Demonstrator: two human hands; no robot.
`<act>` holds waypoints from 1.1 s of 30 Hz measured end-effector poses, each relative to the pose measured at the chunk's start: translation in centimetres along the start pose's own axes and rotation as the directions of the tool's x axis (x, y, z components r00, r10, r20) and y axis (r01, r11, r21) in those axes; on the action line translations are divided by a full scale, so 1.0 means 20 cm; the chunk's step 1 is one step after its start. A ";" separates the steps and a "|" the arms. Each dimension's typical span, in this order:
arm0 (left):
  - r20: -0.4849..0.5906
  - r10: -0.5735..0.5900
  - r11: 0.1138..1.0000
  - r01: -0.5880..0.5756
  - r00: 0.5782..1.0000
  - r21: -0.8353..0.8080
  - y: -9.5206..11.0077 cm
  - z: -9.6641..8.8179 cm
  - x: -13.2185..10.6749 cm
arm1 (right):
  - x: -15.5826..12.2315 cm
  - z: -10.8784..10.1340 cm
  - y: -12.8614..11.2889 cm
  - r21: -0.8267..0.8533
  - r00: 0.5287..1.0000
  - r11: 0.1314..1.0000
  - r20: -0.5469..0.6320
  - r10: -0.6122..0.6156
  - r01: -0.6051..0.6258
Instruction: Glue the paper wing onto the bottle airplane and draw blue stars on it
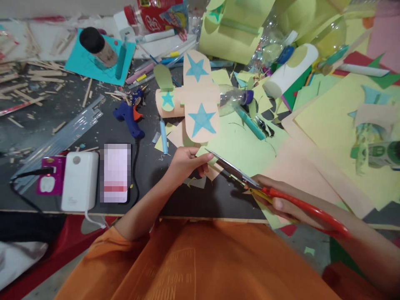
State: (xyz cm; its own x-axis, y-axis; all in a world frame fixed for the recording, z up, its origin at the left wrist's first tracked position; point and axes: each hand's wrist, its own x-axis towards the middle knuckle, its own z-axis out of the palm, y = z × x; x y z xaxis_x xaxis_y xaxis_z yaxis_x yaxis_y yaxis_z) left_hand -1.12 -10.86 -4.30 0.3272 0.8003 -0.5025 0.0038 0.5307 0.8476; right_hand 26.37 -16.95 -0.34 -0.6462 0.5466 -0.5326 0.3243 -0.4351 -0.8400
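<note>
My left hand (188,163) pinches a small piece of light green paper (203,153) between thumb and fingers. In my right hand (278,196) is a pair of scissors (271,192) with red and yellow handles, its blades pointing up and left. The blade tips reach the edge of the paper piece; whether they are cutting into it I cannot tell. Just beyond my hands lies a paper-covered plastic bottle airplane (178,99), peach with blue stars on its wings and a purple cap. Under the scissors spreads a light green paper sheet (250,146).
Left on the dark table (175,200) are a blue glue gun (129,118), a phone (116,173), a white power bank (79,181) and clear glue sticks (62,137). A dark-capped bottle (98,46) stands behind. Paper sheets (337,133) and a white roll (290,70) crowd the right.
</note>
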 end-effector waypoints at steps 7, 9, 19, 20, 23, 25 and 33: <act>-0.019 -0.026 1.000 0.026 0.999 0.006 0.00 0.00 0.00 | -0.01 0.02 -0.04 0.023 0.998 0.999 -0.031 0.045 -0.045; -0.024 -0.017 1.000 0.017 1.000 0.013 0.00 0.00 0.00 | -0.02 0.03 -0.05 0.034 0.996 0.997 -0.049 0.072 -0.071; -0.037 -0.025 0.999 0.026 0.999 0.023 0.00 0.00 0.00 | 0.00 0.01 -0.01 0.023 0.999 0.999 -0.010 0.043 -0.043; -0.036 -0.019 1.000 0.019 0.999 0.019 0.00 0.00 0.00 | 0.00 0.02 -0.01 0.028 0.998 0.998 -0.022 0.056 -0.055; -0.037 0.010 1.000 -0.010 0.999 0.000 0.01 0.00 0.00 | 0.00 0.02 -0.01 0.035 0.998 0.998 -0.030 0.048 -0.047; -0.037 0.032 0.999 -0.033 0.999 -0.022 0.01 0.01 0.00 | 0.00 0.01 -0.01 0.040 0.999 0.998 -0.009 0.038 -0.038; -0.098 0.056 0.998 -0.060 0.994 -0.035 -0.01 0.03 0.00 | 0.01 0.03 -0.02 0.030 0.998 0.999 -0.061 0.024 -0.022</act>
State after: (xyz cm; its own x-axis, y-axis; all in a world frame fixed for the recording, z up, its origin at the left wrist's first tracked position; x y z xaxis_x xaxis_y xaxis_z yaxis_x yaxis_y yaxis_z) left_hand -0.61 -11.16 -4.38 0.2327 0.8522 -0.4686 -0.0491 0.4915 0.8695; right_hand 25.55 -17.08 -0.04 -0.5946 0.5786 -0.5583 0.3177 -0.4687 -0.8242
